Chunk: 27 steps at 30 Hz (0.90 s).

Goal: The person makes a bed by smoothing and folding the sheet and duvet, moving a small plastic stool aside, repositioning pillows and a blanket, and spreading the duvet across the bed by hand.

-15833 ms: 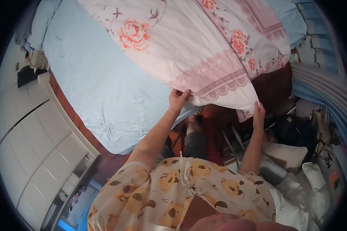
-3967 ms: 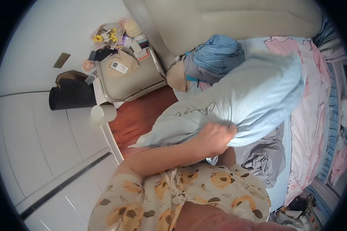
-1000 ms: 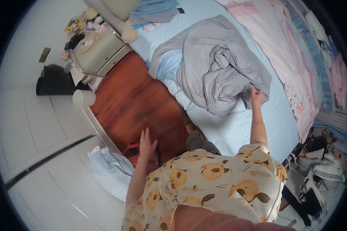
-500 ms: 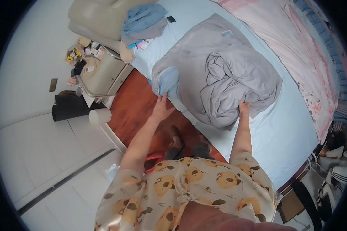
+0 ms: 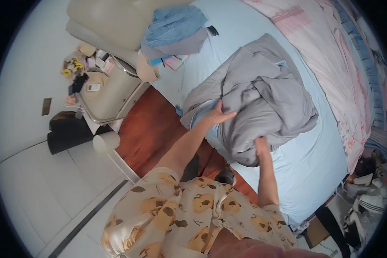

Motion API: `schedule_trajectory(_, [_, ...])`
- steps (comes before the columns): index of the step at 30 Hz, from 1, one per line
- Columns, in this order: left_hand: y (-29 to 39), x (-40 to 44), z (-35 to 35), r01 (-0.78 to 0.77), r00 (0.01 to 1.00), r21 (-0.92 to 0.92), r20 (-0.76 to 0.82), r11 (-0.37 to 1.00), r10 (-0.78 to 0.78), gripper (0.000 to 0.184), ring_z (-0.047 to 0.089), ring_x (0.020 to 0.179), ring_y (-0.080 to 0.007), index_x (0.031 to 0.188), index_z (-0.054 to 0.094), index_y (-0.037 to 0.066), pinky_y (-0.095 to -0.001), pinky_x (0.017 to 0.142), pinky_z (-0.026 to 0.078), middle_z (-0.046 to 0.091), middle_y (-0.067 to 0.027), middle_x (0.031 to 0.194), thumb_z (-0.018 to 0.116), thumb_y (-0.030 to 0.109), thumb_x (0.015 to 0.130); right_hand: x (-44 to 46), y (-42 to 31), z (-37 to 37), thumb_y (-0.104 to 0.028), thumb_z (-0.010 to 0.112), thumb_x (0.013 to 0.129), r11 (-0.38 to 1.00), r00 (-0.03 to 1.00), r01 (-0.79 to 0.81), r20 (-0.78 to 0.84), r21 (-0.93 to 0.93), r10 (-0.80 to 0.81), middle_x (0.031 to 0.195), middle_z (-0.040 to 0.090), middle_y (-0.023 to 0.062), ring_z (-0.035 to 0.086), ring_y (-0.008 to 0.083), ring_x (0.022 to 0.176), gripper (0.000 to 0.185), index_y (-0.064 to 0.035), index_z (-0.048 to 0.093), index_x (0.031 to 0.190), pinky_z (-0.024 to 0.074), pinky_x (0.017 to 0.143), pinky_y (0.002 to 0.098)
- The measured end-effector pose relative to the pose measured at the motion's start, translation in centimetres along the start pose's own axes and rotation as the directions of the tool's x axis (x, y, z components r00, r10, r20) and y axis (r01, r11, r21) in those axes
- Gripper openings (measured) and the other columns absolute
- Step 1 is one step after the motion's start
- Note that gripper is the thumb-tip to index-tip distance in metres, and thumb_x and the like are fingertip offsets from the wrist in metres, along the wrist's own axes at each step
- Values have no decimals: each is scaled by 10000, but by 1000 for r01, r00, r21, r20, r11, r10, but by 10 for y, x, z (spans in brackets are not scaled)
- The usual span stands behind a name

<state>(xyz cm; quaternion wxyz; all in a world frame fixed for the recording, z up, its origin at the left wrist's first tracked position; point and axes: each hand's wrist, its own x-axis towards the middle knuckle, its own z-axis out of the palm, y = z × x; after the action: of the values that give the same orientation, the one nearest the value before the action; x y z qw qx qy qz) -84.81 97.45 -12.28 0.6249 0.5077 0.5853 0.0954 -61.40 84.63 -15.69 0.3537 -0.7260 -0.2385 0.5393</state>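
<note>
A grey duvet (image 5: 279, 103) lies bunched on the light blue bed sheet (image 5: 314, 172), its pale blue underside showing at the left edge. My left hand (image 5: 217, 117) rests against that left side, thumb stretched apart from the fingers; some fingertips are hidden by the fabric. At the near edge my right hand (image 5: 261, 146) has its fingers closed into the grey cloth, which covers part of them.
Folded blue and grey clothes (image 5: 174, 32) lie at the bed's head, near a black comb (image 5: 213, 31). A pink floral cover (image 5: 314, 56) runs along the far side. To the left are a cluttered nightstand (image 5: 116, 96), a white bin (image 5: 106, 142) and a black bag (image 5: 69, 133).
My left hand has moved right and inward, carrying the duvet's left edge over toward the middle. My right hand has shifted slightly nearer to me. The duvet is more compactly bunched.
</note>
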Motion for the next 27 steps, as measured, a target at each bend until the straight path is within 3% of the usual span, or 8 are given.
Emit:
schedule_trajectory(7, [-38,24,-64,393,919,-610,262,688,-294,783,430,1168,-280,1281,383,14,-388,985,335,463,-185,1239,678,432,689,-33,-80,149,-82,592,778,946,892,-321,325,-32,314,1036,546,57,503,135,936,358,46,474,1091,412,801,272])
schedule_trajectory(10, [-44,39,-131,378,922,-620,186,688,-339,716,481,1117,-268,1238,447,18,-386,957,368,515,-173,1181,672,420,689,-59,-131,139,-156,572,868,988,815,154,566,-1,-126,966,591,44,549,113,861,286,-3,523,1105,421,765,239])
schedule_trajectory(13, [-7,29,-193,350,920,-762,170,545,-353,549,559,961,-243,1109,551,32,-372,859,432,588,-136,1031,651,381,697,-51,-151,57,-229,496,920,989,989,148,22,14,-148,917,629,81,593,186,842,425,25,414,1250,461,794,333])
schedule_trajectory(16, [6,25,-236,262,963,-772,166,580,-213,517,577,951,-274,1206,494,43,-389,817,473,585,-136,1082,582,336,788,-10,-63,-23,-353,507,906,973,847,-10,-519,-229,-113,1175,517,134,536,215,985,640,-95,199,1403,445,798,380])
schedule_trajectory(18, [0,27,-247,227,971,-781,136,582,-196,472,593,886,-253,1127,539,22,-375,781,481,605,-114,1009,585,325,768,21,-47,2,-451,561,851,869,848,-268,-326,416,418,1217,492,156,519,230,1021,711,-74,257,1371,441,807,415])
schedule_trajectory(20, [6,25,-259,176,980,-787,86,592,-177,435,609,821,-231,1049,584,0,-361,745,489,626,-91,937,588,313,747,95,-12,54,-369,594,833,824,957,54,-266,564,119,1257,463,131,474,275,1116,630,-5,364,1294,418,921,406])
schedule_trajectory(24, [94,-23,-300,110,994,-923,107,369,-29,486,491,1103,-254,1219,460,15,-366,908,417,517,-142,1195,506,286,819,110,-140,199,-225,588,812,992,982,78,-162,-103,-94,1201,503,162,527,286,1061,552,1,377,1270,432,912,370])
schedule_trajectory(27, [124,-40,-378,-443,894,-760,-414,475,171,476,472,1127,-299,1269,422,21,-418,950,388,512,-149,1214,430,305,887,106,-230,310,-213,578,807,928,941,335,17,-160,-337,1172,515,175,533,303,1043,512,0,402,1238,437,894,383])
